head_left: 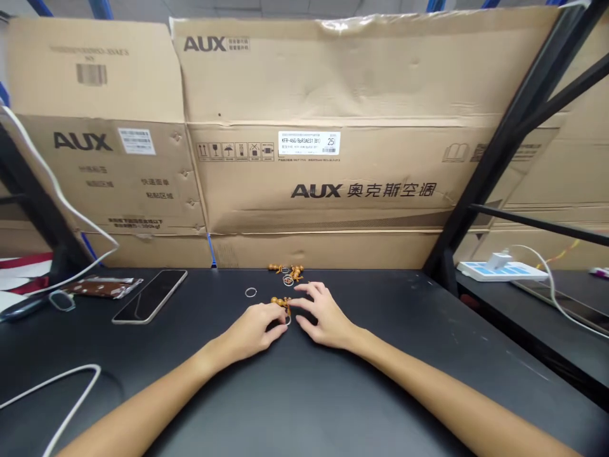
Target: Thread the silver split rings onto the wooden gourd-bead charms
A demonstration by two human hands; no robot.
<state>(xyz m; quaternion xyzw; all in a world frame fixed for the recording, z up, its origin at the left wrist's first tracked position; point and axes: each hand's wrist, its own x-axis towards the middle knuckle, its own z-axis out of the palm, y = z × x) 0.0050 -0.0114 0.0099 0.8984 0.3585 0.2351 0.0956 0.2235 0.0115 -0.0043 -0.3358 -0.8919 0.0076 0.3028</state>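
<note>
Handling brown charm (280,301) and ring (289,320): left hand (261,329) pinching the ring, right hand (328,317) loosely open alongside; next move probably wants fine fingertip control.

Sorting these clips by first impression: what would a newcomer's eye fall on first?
First, the AUX cardboard standing across the back. Then, near the middle, the left hand and right hand, an amber trinket beside them. A phone lies farther left.

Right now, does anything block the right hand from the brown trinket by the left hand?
Nothing visible does: the right hand has a fingertip right beside the brown trinket, and the left hand sits at its near side.
</note>
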